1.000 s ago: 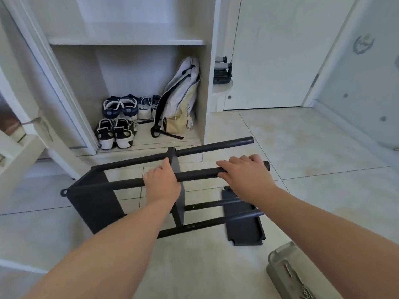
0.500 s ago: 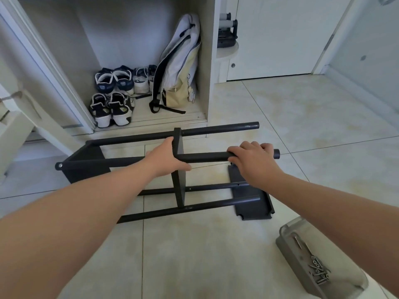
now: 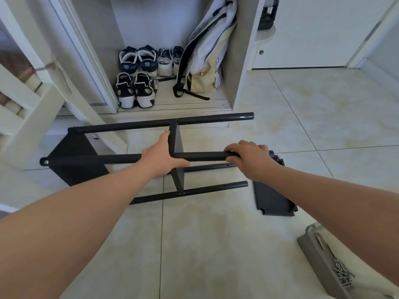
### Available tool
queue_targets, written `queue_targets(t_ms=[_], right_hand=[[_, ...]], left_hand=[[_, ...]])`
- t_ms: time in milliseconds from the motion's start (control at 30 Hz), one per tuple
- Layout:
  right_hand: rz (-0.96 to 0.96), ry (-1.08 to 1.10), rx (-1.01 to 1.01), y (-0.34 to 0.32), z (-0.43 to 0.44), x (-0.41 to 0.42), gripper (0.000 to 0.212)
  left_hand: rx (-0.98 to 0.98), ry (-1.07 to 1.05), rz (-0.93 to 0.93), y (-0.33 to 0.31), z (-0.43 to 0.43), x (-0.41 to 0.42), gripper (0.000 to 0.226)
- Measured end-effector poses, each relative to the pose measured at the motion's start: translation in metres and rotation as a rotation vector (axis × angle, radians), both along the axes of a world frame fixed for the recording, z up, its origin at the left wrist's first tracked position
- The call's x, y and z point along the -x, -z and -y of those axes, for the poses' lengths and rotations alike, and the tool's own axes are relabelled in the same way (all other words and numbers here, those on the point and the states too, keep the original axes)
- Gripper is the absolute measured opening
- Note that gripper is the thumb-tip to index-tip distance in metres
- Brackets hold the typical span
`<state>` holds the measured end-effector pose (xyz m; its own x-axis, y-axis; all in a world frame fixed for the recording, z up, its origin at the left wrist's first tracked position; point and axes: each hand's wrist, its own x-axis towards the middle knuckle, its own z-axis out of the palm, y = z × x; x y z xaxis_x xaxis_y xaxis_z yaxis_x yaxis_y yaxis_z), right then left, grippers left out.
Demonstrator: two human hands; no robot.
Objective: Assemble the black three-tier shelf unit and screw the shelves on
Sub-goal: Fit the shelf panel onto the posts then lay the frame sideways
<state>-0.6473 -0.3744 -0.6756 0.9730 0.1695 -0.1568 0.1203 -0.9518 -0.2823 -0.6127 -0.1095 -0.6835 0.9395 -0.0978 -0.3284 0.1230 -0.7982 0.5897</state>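
With the half-built shelf unit [image 3: 194,192] lying on its side mid-floor, the left hand [image 3: 163,156] grips its middle shelf [image 3: 178,143] and the right hand [image 3: 250,157] curls over a pole [image 3: 205,156], apparently steadying it before the loose shelf [image 3: 274,197] alongside is fitted and screwed on.

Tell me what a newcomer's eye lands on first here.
First, the black shelf frame lying on its side on the tile floor mid-picture. The left hand holds it at the middle shelf and the right hand grips a pole near its end. Next come a loose black shelf flat on the floor to the right, and a grey tray of screws at the bottom right.
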Motion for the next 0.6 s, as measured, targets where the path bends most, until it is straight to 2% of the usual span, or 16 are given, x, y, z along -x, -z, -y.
queue_targets(t_ms=[267, 600], right_hand=[[-0.219, 0.009, -0.002, 0.001, 0.022, 0.012, 0.028], [-0.266, 0.103, 0.015, 0.003, 0.114, 0.045, 0.022]], left_hand=[[-0.049, 0.042, 0.018, 0.011, 0.026, 0.017, 0.118], [-0.067, 0.116, 0.016, 0.016, 0.127, 0.034, 0.119]])
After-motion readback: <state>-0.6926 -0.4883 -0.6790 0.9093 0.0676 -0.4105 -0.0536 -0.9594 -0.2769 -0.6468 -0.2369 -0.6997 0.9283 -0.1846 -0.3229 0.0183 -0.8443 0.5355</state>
